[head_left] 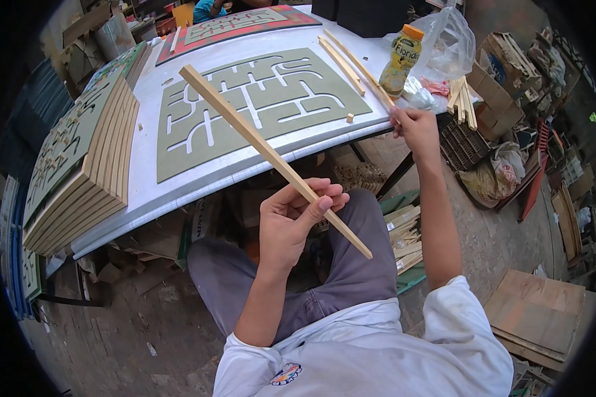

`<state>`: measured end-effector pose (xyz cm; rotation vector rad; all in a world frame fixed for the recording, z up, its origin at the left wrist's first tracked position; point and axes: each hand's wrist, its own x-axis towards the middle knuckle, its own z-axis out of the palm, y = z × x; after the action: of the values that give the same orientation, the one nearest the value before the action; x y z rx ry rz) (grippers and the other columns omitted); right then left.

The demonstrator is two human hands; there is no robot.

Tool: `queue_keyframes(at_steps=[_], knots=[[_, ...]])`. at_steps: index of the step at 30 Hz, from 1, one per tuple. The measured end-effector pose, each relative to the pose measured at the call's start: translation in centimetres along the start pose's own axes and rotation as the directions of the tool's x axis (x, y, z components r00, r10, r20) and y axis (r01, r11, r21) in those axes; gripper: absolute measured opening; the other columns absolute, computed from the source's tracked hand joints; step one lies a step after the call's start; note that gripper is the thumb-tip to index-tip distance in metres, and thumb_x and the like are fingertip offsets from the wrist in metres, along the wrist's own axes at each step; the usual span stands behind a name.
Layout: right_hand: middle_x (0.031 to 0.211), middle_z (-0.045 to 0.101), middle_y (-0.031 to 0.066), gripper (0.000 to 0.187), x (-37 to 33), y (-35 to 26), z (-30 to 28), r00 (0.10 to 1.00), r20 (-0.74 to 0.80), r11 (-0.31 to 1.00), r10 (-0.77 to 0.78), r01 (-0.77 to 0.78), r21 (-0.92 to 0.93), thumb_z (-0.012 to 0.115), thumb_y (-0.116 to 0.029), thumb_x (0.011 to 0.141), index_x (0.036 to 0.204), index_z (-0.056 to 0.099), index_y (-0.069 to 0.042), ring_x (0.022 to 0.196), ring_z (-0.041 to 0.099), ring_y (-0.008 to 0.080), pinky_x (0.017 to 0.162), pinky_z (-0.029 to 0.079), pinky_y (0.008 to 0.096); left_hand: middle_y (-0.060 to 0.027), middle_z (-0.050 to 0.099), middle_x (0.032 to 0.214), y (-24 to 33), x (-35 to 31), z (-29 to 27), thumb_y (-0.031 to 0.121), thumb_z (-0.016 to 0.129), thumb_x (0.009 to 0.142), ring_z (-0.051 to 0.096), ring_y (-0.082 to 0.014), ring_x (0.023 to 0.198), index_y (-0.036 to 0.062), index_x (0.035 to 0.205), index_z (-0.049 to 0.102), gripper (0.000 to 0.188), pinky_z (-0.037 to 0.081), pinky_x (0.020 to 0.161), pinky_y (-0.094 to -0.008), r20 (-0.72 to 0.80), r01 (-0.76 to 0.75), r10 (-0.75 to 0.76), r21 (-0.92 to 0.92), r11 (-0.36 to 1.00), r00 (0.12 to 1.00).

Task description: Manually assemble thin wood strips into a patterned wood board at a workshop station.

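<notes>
My left hand (286,225) grips a long square wooden stick (250,135) between thumb and fingers, above my lap. The stick slants, its far end over the table and its near end over my thigh. At the table's right front edge, my right hand (418,132) pinches the near end of a thin wooden strip (360,65) that reaches back across the tabletop. Next to that strip lies a shorter wooden piece (342,65). A grey-green board (198,149) with white maze-like slots lies flat behind the held stick. One small wood block (350,118) sits by its corner.
A stack of slotted boards (99,172) fills the table's left side. An orange-capped bottle (402,63) and a clear plastic bag (447,43) stand at the right, beside a bundle of sticks (462,102). Below is a green crate (410,278) of wood pieces. Another person's arm (205,12) shows at the back.
</notes>
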<state>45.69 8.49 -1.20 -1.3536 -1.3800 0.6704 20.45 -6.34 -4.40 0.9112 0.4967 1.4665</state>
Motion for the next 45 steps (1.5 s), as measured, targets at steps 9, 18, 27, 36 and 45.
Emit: queue_keyframes(at_steps=[9, 18, 27, 36, 45], knots=[[0.074, 0.057, 0.0007, 0.023, -14.8, -0.3, -0.5, 1.0, -0.006, 0.973, -0.025, 0.025, 0.229, 0.068, -0.01, 0.089, 0.108, 0.07, 0.004, 0.066, 0.053, 0.0071, 0.06, 0.042, 0.0216, -0.0209, 0.066, 0.112, -1.0, 0.4, 0.3, 0.003, 0.069, 0.088, 0.066, -0.0305, 0.105, -0.0059, 0.119, 0.059, 0.035, 0.056, 0.094, -0.0422, -0.093, 0.054, -0.07, -0.168, 0.984, 0.993], [0.075, 0.053, -0.002, 0.032, -22.4, 1.1, -2.7, 0.993, 0.095, 0.997, -0.067, 0.063, 0.047, 0.079, 0.0, 0.075, 0.107, 0.073, -0.001, 0.068, 0.043, 0.0062, 0.056, 0.029, 0.0214, -0.0193, 0.064, 0.118, -2.6, 0.2, 1.6, 0.008, 0.064, 0.091, 0.064, -0.0337, 0.11, -0.0056, 0.124, 0.055, 0.036, 0.057, 0.091, -0.0448, -0.161, 0.059, -0.091, -0.194, 0.979, 0.983], [0.082, 0.061, 0.0041, 0.037, -22.9, 2.9, -4.9, 0.965, 0.247, 0.993, -0.092, 0.071, 0.093, 0.08, -0.002, 0.074, 0.11, 0.071, 0.001, 0.076, 0.055, 0.0109, 0.065, 0.041, 0.02, -0.0179, 0.067, 0.111, -2.6, 0.3, 1.5, 0.007, 0.064, 0.091, 0.067, -0.0308, 0.104, -0.0051, 0.12, 0.058, 0.031, 0.059, 0.089, -0.0426, -0.179, 0.042, -0.08, -0.209, 0.977, 0.981], [0.095, 0.071, 0.0168, 0.043, -24.2, 2.6, -3.8, 0.972, 0.206, 0.974, -0.112, 0.066, 0.218, 0.077, 0.005, 0.076, 0.117, 0.066, 0.003, 0.072, 0.066, 0.0153, 0.063, 0.053, 0.0242, -0.0179, 0.067, 0.11, -3.0, -0.1, 1.9, 0.009, 0.064, 0.092, 0.067, -0.0298, 0.103, -0.0053, 0.118, 0.058, 0.03, 0.059, 0.089, -0.041, -0.239, 0.008, -0.068, -0.242, 0.97, 0.969], [0.083, 0.069, 0.0124, 0.038, -23.5, 2.0, -5.1, 0.977, 0.143, 0.974, -0.159, 0.131, 0.186, 0.069, 0.013, 0.077, 0.114, 0.067, 0.003, 0.057, 0.058, 0.0092, 0.045, 0.043, 0.0206, -0.0208, 0.066, 0.111, -1.7, -0.1, 1.4, 0.019, 0.064, 0.094, 0.067, -0.0321, 0.104, -0.0076, 0.118, 0.058, 0.037, 0.058, 0.087, -0.0414, -0.193, 0.12, -0.143, -0.126, 0.985, 0.971]])
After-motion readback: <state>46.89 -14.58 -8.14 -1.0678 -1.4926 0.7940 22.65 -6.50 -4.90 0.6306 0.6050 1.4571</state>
